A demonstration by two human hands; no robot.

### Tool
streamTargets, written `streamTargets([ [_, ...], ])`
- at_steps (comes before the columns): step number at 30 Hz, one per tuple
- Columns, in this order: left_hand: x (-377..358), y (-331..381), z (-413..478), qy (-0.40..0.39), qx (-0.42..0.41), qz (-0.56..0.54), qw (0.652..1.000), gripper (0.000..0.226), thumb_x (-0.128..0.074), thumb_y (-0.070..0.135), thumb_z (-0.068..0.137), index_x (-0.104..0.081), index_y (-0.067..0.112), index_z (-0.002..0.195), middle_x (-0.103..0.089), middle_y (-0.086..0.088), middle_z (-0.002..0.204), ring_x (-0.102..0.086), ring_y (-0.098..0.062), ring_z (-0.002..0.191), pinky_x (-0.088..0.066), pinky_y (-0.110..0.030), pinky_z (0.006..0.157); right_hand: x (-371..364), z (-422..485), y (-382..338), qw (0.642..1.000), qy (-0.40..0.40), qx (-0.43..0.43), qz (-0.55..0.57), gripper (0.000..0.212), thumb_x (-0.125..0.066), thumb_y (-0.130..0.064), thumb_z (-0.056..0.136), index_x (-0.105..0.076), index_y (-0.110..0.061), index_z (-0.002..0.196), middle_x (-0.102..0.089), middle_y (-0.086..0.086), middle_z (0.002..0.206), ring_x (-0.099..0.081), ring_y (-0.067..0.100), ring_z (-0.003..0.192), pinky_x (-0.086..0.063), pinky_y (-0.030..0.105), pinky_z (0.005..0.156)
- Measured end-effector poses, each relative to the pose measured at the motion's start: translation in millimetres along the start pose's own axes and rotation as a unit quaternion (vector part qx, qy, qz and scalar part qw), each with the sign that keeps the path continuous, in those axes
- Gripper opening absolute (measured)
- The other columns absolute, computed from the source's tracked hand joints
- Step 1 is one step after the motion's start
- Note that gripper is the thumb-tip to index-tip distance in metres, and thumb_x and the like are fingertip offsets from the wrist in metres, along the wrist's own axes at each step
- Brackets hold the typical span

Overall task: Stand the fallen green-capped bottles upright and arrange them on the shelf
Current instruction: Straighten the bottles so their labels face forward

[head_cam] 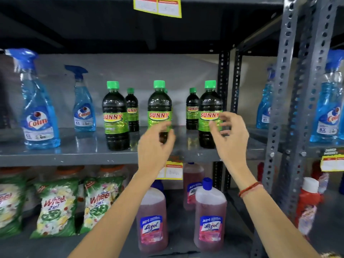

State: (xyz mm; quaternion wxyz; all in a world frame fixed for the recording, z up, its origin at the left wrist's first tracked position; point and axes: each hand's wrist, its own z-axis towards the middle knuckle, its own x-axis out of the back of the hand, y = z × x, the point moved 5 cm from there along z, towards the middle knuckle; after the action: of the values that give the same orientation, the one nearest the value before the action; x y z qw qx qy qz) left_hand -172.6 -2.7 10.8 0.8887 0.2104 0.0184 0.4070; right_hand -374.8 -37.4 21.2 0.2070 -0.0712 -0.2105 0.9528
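Note:
Several dark green-capped bottles with green "SUNNY" labels stand upright on the grey middle shelf point(78, 155). Three are in front: a left bottle point(115, 116), a middle bottle point(159, 105) and a right bottle point(210, 108). Smaller-looking ones stand behind, such as a rear bottle point(132, 110) and another rear bottle point(192, 108). My left hand point(155, 144) hovers just before the middle bottle, fingers curled and apart, holding nothing. My right hand point(229, 133) is beside the right bottle, fingers spread, also holding nothing.
Blue spray bottles point(40, 112) stand left on the same shelf; more point(327, 108) are on the neighbouring rack. Below are green detergent packs point(55, 207) and pink cleaner bottles point(209, 216). A perforated metal post point(281, 101) rises on the right.

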Motion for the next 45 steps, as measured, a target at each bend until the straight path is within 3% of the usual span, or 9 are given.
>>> streamTargets([
  [3, 21.2, -28.8, 5.3, 0.009, 0.027, -0.026, 0.999, 0.05, -0.061, 0.021, 0.08, -0.047, 0.011, 0.128, -0.042, -0.011, 0.133, -0.04, -0.018, 0.124, -0.045, -0.044, 0.095, -40.4, -5.4, -21.2, 0.997, -0.079, -0.001, 0.009, 0.032, -0.069, -0.024, 0.085, -0.059, -0.01, 0.112, -0.055, -0.002, 0.105, -0.059, 0.017, 0.088, -0.052, 0.025, 0.068],
  [7, 11.5, -61.9, 10.8, -0.187, 0.092, 0.025, 0.978, 0.085, -0.071, 0.028, 0.079, -0.02, 0.01, 0.145, -0.02, -0.015, 0.152, -0.013, -0.025, 0.141, -0.014, -0.035, 0.111, -95.5, -10.6, -18.8, 0.965, -0.231, -0.11, 0.046, 0.068, -0.07, -0.04, 0.082, -0.041, -0.013, 0.138, -0.05, 0.002, 0.129, -0.052, 0.015, 0.113, -0.047, 0.026, 0.089],
  [12, 4.3, -72.2, 24.7, -0.317, 0.142, 0.007, 0.938, 0.079, -0.073, 0.029, 0.078, -0.028, 0.016, 0.142, -0.047, 0.0, 0.135, -0.044, -0.014, 0.118, -0.037, -0.025, 0.092, -130.9, -14.4, -1.5, 0.91, -0.341, -0.218, 0.094, 0.087, -0.078, -0.036, 0.074, -0.029, -0.019, 0.145, -0.053, -0.002, 0.133, -0.051, 0.016, 0.124, -0.042, 0.038, 0.106],
  [15, 1.1, -75.3, 25.5, -0.332, 0.157, -0.009, 0.93, 0.071, -0.075, 0.033, 0.075, -0.039, 0.017, 0.135, -0.056, -0.002, 0.128, -0.053, -0.015, 0.108, -0.043, -0.027, 0.088, -134.5, -13.9, 9.3, 0.898, -0.367, -0.227, 0.089, 0.061, -0.082, -0.035, 0.069, -0.049, -0.03, 0.12, -0.06, -0.008, 0.12, -0.057, 0.014, 0.117, -0.046, 0.035, 0.102],
  [21, -1.8, -84.4, 23.1, -0.366, 0.169, -0.056, 0.913, 0.078, -0.078, 0.041, 0.063, -0.045, 0.021, 0.131, -0.06, 0.0, 0.124, -0.057, -0.015, 0.111, -0.046, -0.042, 0.098, -131.4, -15.1, 16.0, 0.867, -0.387, -0.264, 0.17, 0.034, -0.077, -0.018, 0.077, -0.059, -0.033, 0.103, -0.068, -0.009, 0.11, -0.062, 0.007, 0.107, -0.048, 0.023, 0.092],
  [28, -1.9, -80.5, 21.5, -0.328, 0.175, -0.06, 0.926, 0.067, -0.082, 0.026, 0.069, -0.051, 0.018, 0.127, -0.064, 0.0, 0.117, -0.06, -0.013, 0.105, -0.047, -0.038, 0.096, -129.1, -14.7, 16.8, 0.852, -0.401, -0.281, 0.183, 0.029, -0.069, -0.01, 0.084, -0.061, -0.027, 0.106, -0.069, -0.008, 0.105, -0.063, 0.006, 0.101, -0.048, 0.018, 0.081],
  [36, -3.9, -74.8, 18.7, -0.306, 0.182, -0.064, 0.932, 0.051, -0.084, 0.033, 0.063, -0.053, 0.045, 0.101, -0.068, 0.004, 0.11, -0.063, -0.013, 0.102, -0.049, -0.043, 0.093, -128.4, -15.1, 21.6, 0.866, -0.374, -0.28, 0.181, 0.024, -0.066, -0.009, 0.083, -0.064, -0.025, 0.101, -0.071, -0.001, 0.108, -0.064, 0.017, 0.106, -0.049, 0.031, 0.095],
  [42, 1.2, -65.2, 17.2, -0.306, 0.165, -0.026, 0.937, 0.061, -0.08, 0.039, 0.064, -0.057, 0.027, 0.118, -0.068, 0.003, 0.113, -0.062, -0.015, 0.103, -0.049, -0.041, 0.093, -126.1, -13.8, 17.3, 0.881, -0.346, -0.261, 0.189, 0.033, -0.07, -0.013, 0.082, -0.057, -0.025, 0.11, -0.067, -0.002, 0.112, -0.061, 0.018, 0.109, -0.049, 0.029, 0.091],
  [45, 17.4, -51.9, 12.1, -0.268, 0.116, 0.0, 0.956, 0.062, -0.076, 0.025, 0.076, -0.049, 0.016, 0.131, -0.054, 0.012, 0.116, -0.052, -0.005, 0.107, -0.04, -0.022, 0.093, -113.2, -11.8, 11.3, 0.935, -0.239, -0.212, 0.153, 0.055, -0.072, -0.025, 0.082, -0.05, -0.017, 0.131, -0.061, 0.001, 0.122, -0.058, 0.015, 0.113, -0.047, 0.03, 0.097],
])
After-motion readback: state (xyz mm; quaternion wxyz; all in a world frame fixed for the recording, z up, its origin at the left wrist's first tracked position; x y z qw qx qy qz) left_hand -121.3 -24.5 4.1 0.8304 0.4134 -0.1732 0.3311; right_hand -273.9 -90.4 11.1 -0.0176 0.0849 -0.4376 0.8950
